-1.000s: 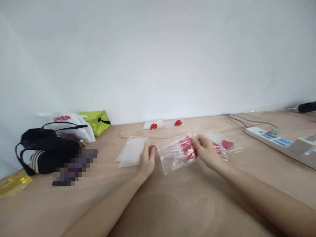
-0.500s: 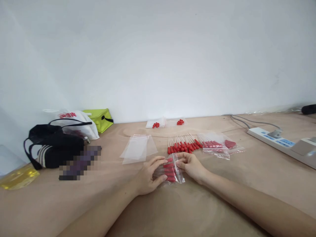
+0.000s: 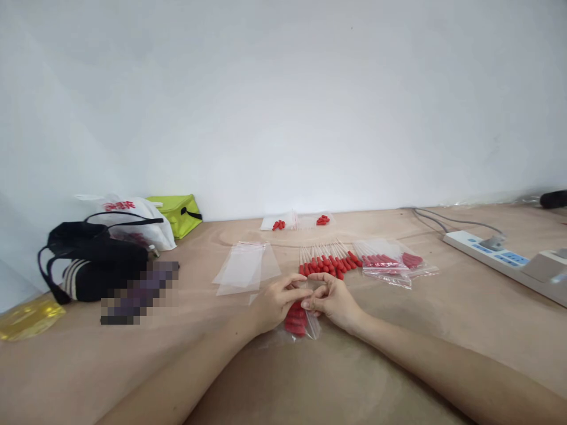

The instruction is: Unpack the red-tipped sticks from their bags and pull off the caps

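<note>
My left hand (image 3: 275, 302) and my right hand (image 3: 331, 300) meet near the table's middle, fingers pinched on the top edge of a small clear zip bag (image 3: 299, 321) filled with red-tipped sticks. The bag hangs below my fingers, touching the wooden table (image 3: 283, 383). Just beyond my hands lies a loose row of red-tipped sticks (image 3: 328, 260). To its right lie filled clear bags (image 3: 390, 262). Left of my hands sits a pile of empty clear bags (image 3: 245, 268).
Two small bags with red pieces (image 3: 296, 222) lie by the wall. A black bag (image 3: 95, 262), a white plastic bag (image 3: 133, 221) and a green pouch (image 3: 177, 213) crowd the left. A white power strip (image 3: 500, 255) with cables runs along the right.
One second ago my right hand held the filled bag up near the pile. Both hands have since drawn nearer to me and now pinch the bag's top edge together.
</note>
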The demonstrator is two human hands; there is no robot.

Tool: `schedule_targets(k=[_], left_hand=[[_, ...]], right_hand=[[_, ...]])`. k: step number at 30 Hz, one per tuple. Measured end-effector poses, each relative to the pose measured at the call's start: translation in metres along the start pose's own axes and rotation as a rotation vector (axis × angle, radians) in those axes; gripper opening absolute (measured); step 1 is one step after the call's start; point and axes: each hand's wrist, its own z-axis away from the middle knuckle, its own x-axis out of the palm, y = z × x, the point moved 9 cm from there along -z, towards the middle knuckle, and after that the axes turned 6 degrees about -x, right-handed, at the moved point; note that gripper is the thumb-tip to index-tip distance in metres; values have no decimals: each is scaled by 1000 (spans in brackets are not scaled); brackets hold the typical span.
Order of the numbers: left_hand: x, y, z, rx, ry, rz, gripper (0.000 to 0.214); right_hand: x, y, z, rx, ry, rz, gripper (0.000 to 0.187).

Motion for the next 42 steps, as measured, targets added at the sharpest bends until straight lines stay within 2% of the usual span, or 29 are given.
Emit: schedule_targets(k=[4, 9, 24, 32, 42], left_hand=[[4, 3, -6, 52, -72, -58, 31], [2, -3, -8, 22, -45, -61, 30], [4, -4, -7, -13, -58, -89, 29], [5, 0, -6, 79, -36, -115, 29], [3, 2, -6, 92, -16, -120, 29]], right_hand=[[2, -1, 1, -3, -58, 9, 76], [1, 1, 2, 33, -115, 14, 73], [3, -4, 4, 65, -146, -43, 70], [3, -7, 6, 63, -133, -43, 63], [4, -5, 5, 102, -156, -86, 67]])
